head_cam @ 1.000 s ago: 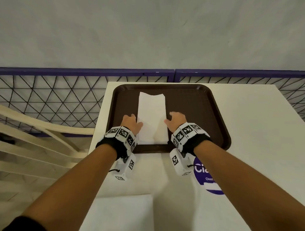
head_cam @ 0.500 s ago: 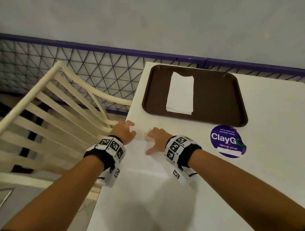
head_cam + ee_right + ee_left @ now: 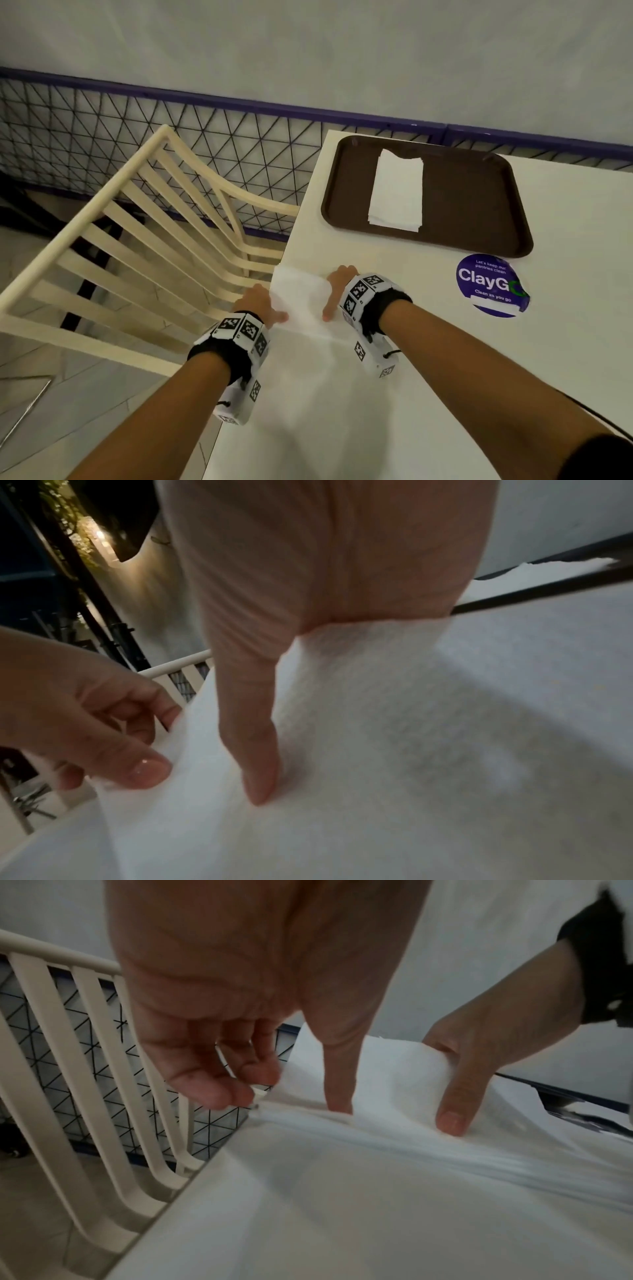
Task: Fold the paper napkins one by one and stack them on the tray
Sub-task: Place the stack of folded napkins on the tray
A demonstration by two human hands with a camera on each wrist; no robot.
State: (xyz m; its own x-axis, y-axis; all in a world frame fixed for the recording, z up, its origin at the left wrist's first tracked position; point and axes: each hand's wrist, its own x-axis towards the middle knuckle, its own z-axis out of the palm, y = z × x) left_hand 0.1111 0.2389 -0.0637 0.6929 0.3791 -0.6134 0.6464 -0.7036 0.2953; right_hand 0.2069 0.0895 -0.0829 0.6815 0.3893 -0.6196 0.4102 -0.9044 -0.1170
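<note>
A brown tray (image 3: 479,205) sits at the table's far side with a stack of folded white napkins (image 3: 397,192) on its left part. Near the table's left edge both hands hold an unfolded white napkin (image 3: 301,294) and its far part is raised off the table. My left hand (image 3: 274,313) pinches its left side, thumb (image 3: 337,1093) on top and fingers curled at the edge. My right hand (image 3: 329,301) pinches the right side, with its thumb (image 3: 260,764) on the paper and the fingers hidden behind the sheet (image 3: 394,710).
A cream slatted chair (image 3: 154,240) stands close against the table's left edge. Behind it and the table runs a black wire fence with a purple rail (image 3: 205,99). A round purple sticker (image 3: 489,284) lies right of my hands.
Both hands left the stack on the tray, came back to the near left of the table and took hold of a fresh napkin. The head view swung left.
</note>
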